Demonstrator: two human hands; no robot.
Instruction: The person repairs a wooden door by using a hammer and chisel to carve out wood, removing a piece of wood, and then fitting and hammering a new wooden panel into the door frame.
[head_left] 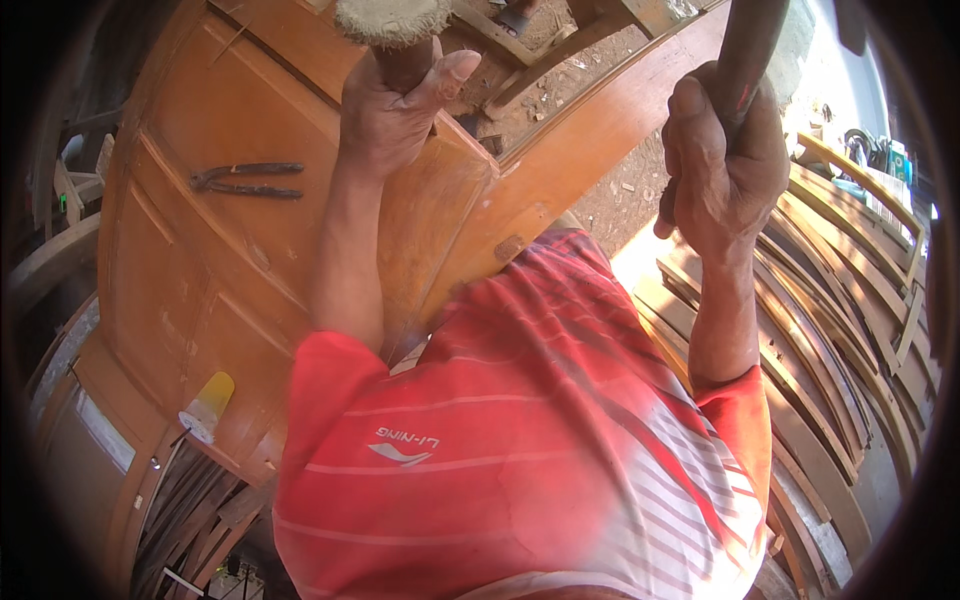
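Observation:
My left hand [390, 125] is closed around the brown handle of a chisel-like tool [393, 17], whose broad, round, frayed end faces up. Its lower end is hidden. Raised at the upper right, my right hand [728, 150] grips a thick wooden tool handle [752, 50]; the rest of that tool runs out of the frame. An orange-brown panelled wooden door [250, 115] lies beneath my left arm. On it, left of that arm, rests a pair of dark-handled pincers [248, 181]. A worn patch [511, 247] marks the door's edge piece in front of my body.
A yellow and white container [208, 406] lies at the door's near left. Long wooden strips [815, 330] are stacked on my right. Beyond the door, wood pieces [545, 70] and chips lie on the dirt ground. More dark strips [205, 520] show at the lower left.

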